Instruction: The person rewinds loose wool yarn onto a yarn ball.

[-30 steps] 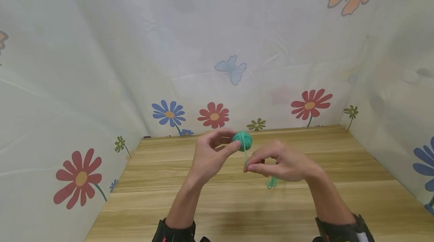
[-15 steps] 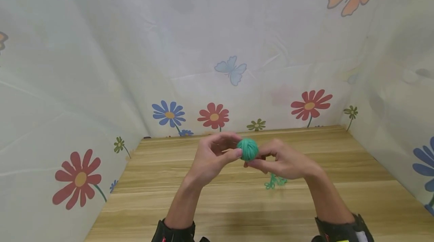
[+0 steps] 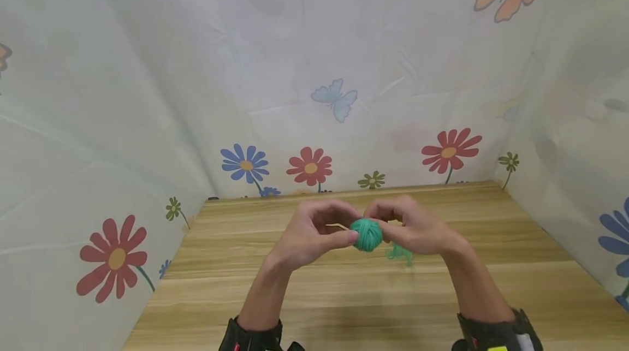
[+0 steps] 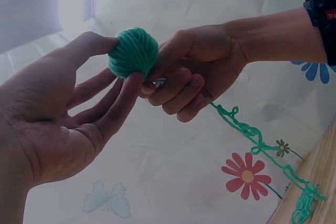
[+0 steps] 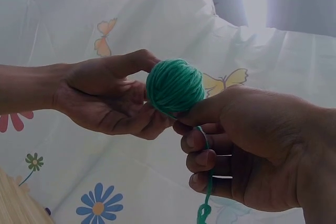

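Observation:
A small green ball of yarn point(image 3: 367, 235) is up above the wooden table, between both hands. My left hand point(image 3: 314, 236) grips it, thumb on the near side and fingers behind. At the ball's right side, my right hand point(image 3: 413, 225) pinches the yarn strand between thumb and forefinger. In the right wrist view the strand point(image 5: 209, 182) runs down across the curled fingers of that hand. Below it, a tangled length of loose yarn point(image 4: 247, 129) trails down to a small heap point(image 4: 304, 208) on the table.
The wooden table point(image 3: 245, 285) reaches back to a white curtain point(image 3: 275, 67) printed with flowers and butterflies, which also stands along both sides. Dark bands point(image 3: 498, 334) sit around the wrists.
The ball has come nearer and a little to the right, its windings turned. My right hand has come up from below the ball to its right side, carrying the strand.

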`<state>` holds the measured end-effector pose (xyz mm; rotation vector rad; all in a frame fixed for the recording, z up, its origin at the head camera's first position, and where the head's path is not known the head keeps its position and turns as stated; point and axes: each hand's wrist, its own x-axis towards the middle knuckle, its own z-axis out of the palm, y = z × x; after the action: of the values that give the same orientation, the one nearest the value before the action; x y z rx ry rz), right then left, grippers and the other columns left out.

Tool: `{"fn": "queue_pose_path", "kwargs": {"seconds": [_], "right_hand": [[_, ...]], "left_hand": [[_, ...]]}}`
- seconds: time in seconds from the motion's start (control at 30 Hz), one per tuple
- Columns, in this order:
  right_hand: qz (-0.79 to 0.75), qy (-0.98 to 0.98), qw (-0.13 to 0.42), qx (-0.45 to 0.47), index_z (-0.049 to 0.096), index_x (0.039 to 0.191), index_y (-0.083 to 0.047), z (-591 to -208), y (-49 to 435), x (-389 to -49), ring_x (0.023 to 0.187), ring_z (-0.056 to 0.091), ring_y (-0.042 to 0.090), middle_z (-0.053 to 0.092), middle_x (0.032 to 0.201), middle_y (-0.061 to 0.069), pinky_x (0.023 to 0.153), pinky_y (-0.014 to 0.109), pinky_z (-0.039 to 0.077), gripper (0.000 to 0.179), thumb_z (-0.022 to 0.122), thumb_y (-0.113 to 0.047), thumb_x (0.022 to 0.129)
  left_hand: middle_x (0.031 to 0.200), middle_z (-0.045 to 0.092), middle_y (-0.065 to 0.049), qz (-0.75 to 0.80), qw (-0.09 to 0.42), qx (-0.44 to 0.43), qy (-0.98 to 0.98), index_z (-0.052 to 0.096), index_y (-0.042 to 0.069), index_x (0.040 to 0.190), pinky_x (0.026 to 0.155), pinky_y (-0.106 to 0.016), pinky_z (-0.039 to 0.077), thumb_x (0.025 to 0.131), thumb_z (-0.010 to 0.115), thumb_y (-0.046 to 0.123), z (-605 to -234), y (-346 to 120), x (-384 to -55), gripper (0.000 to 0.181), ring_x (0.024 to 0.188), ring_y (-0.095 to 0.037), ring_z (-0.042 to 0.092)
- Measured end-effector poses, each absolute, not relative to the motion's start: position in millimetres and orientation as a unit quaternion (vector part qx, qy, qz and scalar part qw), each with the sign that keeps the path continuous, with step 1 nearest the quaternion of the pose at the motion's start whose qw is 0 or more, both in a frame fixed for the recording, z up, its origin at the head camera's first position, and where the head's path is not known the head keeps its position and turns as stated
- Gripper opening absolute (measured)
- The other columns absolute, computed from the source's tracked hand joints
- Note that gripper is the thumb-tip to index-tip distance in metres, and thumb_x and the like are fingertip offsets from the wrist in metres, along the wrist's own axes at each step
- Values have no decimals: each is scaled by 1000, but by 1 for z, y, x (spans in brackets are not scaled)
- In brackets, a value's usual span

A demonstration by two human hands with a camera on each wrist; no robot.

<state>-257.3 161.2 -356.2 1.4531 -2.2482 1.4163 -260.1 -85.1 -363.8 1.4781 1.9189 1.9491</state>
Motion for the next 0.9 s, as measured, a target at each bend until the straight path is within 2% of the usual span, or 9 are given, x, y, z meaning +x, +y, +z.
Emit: {"fn": "queue_pose_path", "kwargs": {"seconds": [0.2, 0.4, 0.63, 0.9], "right_hand": [[504, -709, 62, 489, 69, 102, -8, -356, 163, -259, 56, 47, 15, 52, 69, 4, 41, 29, 41, 21, 58, 10, 100], [531, -687, 90, 488, 67, 101, -5, -356, 166, -259, 50, 39, 14, 44, 64, 3, 36, 37, 31, 24, 54, 15, 99], [554, -658, 123, 494, 67, 101, -3, -353, 167, -255, 48, 38, 12, 43, 63, 2, 33, 33, 28, 26, 54, 19, 96], [528, -651, 97, 537, 70, 102, 4, -352, 166, -258, 49, 40, 11, 47, 66, 2, 33, 31, 30, 27, 55, 24, 92]], "left_hand": [[108, 70, -21, 605, 35, 479, 635, 70, -7, 115, 80, -52, 63, 90, 74, -4, -362, -85, -259, 26, 94, -33, 70], [106, 73, -15, 588, 33, 438, 679, 73, -2, 114, 80, -41, 64, 89, 76, -1, -361, -82, -257, 25, 94, -26, 70], [102, 75, -6, 564, -13, 392, 727, 76, 6, 111, 81, -34, 64, 90, 80, 16, -369, -81, -265, 24, 91, -18, 72], [104, 75, -5, 584, -40, 359, 727, 75, 8, 113, 84, -32, 63, 91, 80, 19, -369, -82, -266, 26, 94, -19, 72]]}}
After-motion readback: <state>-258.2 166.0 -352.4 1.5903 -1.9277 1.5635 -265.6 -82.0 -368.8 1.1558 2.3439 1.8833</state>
